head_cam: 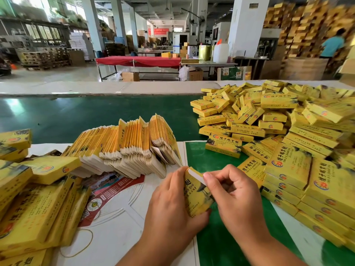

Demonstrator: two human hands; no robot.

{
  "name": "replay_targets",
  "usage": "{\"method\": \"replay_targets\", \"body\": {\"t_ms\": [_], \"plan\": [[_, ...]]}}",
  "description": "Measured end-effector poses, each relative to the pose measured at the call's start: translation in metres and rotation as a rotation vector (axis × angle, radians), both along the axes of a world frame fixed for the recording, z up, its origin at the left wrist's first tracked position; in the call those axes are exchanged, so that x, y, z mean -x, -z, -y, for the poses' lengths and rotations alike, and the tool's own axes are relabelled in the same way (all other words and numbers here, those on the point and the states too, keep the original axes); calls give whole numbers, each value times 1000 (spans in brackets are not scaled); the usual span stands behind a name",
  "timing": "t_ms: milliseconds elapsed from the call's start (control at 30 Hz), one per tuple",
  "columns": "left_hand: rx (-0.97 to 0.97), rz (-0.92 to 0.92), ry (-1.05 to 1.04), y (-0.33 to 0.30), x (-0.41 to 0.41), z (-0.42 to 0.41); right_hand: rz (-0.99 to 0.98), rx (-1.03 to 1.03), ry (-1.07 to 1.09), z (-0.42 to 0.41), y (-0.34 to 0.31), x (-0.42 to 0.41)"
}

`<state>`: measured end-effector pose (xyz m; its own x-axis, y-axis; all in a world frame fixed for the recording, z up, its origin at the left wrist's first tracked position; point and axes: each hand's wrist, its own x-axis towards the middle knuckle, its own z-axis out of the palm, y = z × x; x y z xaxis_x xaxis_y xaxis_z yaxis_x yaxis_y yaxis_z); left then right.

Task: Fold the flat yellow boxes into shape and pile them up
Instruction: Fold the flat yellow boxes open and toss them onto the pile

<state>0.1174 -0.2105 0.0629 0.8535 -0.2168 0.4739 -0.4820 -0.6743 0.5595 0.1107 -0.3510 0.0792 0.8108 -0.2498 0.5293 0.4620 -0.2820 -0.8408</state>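
A small yellow box (196,196) is held upright between both hands near the table's front edge. My left hand (171,200) grips its left side, thumb under the bottom. My right hand (230,191) pinches the white flap at the box's top end with fingers curled. A fanned row of flat yellow boxes (130,146) stands just beyond my hands, to the left. A big pile of folded yellow boxes (278,127) fills the right side of the table.
Bundles of flat yellow boxes (34,204) lie at the left on white printed sheets (119,227). A green belt (76,116) runs across behind the work area. Rubber bands (84,246) lie on the sheets. A person (332,45) stands far right by stacked cartons.
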Motion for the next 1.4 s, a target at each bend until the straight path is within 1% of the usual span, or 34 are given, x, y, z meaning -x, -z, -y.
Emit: {"method": "replay_targets", "body": {"t_ms": [233, 533, 733, 900, 967, 1033, 1100, 1233, 1333, 1400], "plan": [[-30, -18, 4, -4, 0, -5, -23, 27, 20, 3, -4, -1], [-124, -22, -42, -3, 0, 0, -102, 8, -67, 4, -2, -3], [-140, 22, -27, -2, 2, 2, -104, 16, -90, 6, -2, -5], [-165, 54, 26, -5, 6, 6, -172, 39, -18, 11, -1, -10], [-174, 81, 29, -5, 5, 6, -162, 43, -61, 14, -1, -10], [-140, 89, 22, -6, 4, 4, -129, 44, -130, 15, -2, -7], [-65, 86, 3, -5, 2, 0, -71, 83, -173, 15, -2, -5], [49, 81, -35, -5, 0, -6, 32, 219, -189, 11, -4, -3], [126, 105, -45, -7, 0, -6, 98, 274, -193, 8, -4, -2], [160, 121, -52, -6, -1, -5, 112, 267, -184, 6, -3, -2]]}}
